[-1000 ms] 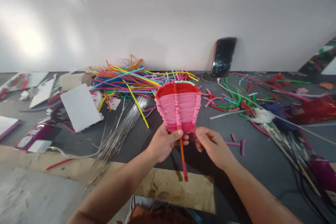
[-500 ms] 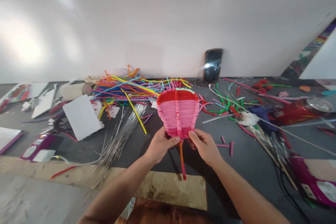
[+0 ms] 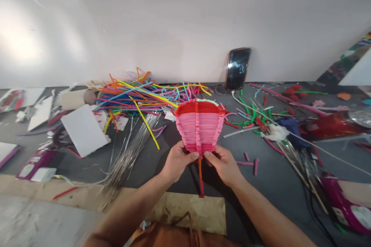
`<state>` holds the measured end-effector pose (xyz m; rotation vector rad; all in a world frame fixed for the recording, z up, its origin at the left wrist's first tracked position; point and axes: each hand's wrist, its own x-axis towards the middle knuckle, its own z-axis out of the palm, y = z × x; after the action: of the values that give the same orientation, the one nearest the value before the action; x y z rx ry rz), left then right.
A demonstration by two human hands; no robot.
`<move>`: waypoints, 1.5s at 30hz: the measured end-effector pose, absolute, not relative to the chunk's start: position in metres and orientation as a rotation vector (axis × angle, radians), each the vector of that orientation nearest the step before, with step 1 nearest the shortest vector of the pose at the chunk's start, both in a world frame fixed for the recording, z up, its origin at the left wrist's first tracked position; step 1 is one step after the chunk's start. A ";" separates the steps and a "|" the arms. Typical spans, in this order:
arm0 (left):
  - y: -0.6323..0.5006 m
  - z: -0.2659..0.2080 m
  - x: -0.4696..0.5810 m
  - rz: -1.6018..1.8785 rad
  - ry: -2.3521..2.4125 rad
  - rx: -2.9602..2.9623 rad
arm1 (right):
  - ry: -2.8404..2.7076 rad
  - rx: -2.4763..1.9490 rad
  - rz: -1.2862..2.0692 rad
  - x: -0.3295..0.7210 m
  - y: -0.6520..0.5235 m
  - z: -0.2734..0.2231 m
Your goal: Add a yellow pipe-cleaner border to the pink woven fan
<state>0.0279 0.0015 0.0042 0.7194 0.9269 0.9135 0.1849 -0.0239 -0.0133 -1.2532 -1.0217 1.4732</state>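
Note:
A fan-shaped pipe-cleaner piece (image 3: 188,129), pink with a red band near its top and a ridge down the middle, is held up in front of me. My left hand (image 3: 179,162) pinches its lower left corner, thumb toward the middle. On the lower right edge, my right hand (image 3: 222,164) grips it the same way, with the thumb on the near face. An orange and red stem (image 3: 201,179) hangs down between both hands. The fingers behind the piece are partly hidden.
Behind lies a heap of coloured pipe cleaners (image 3: 130,94), with thin metal wires (image 3: 131,154) to the left. A phone (image 3: 237,69) leans on the white board (image 3: 174,27). To the right are a red can (image 3: 327,127), a cable (image 3: 261,114) and short purple pieces (image 3: 255,166).
My right hand has shifted slightly left and down along the lower edge, its thumb closer to the stem. The piece now faces me more squarely. The view has shifted a little.

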 end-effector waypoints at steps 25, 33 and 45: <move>-0.003 0.004 0.024 0.891 0.989 0.799 | -0.957 -1.253 1.394 0.194 -0.029 -0.005; -0.029 0.002 0.037 0.927 1.049 1.013 | -1.075 -1.155 1.236 0.194 -0.035 -0.008; -0.029 0.013 0.041 1.010 0.820 0.633 | -0.732 -1.032 1.533 0.191 -0.030 -0.010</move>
<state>0.0405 -0.0286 0.0135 0.6329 0.8204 1.0099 0.1906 -0.0303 -0.0103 -1.0319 -0.7323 1.5330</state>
